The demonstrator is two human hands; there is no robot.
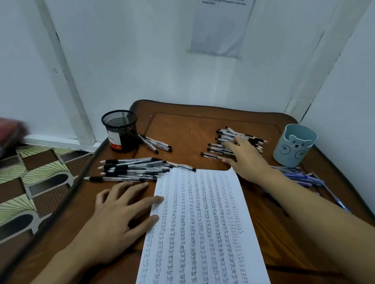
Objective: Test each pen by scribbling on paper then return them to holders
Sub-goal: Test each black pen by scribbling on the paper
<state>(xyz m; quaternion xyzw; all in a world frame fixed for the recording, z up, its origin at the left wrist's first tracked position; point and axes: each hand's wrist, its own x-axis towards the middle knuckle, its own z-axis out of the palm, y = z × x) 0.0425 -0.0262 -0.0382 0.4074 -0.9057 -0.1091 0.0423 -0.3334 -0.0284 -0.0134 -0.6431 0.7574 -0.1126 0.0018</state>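
Right hand [244, 157] on the pens [226, 133] beyond the paper [200, 227], grip unclear; left hand [116, 215] flat, pinning it. Raking could scatter pens.

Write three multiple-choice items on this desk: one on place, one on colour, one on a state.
1. Where does the mesh holder stand?
A) left rear of the table
B) on the floor
C) on a shelf

2. What colour is the bear cup?
A) red
B) light blue
C) yellow

3. What is the left hand doing?
A) gripping a pen
B) lying flat at the paper's edge
C) waving

Answers: 1 A, it stands by the left back corner; 2 B, its wall is pale blue; 3 B, it rests flat, touching the paper.
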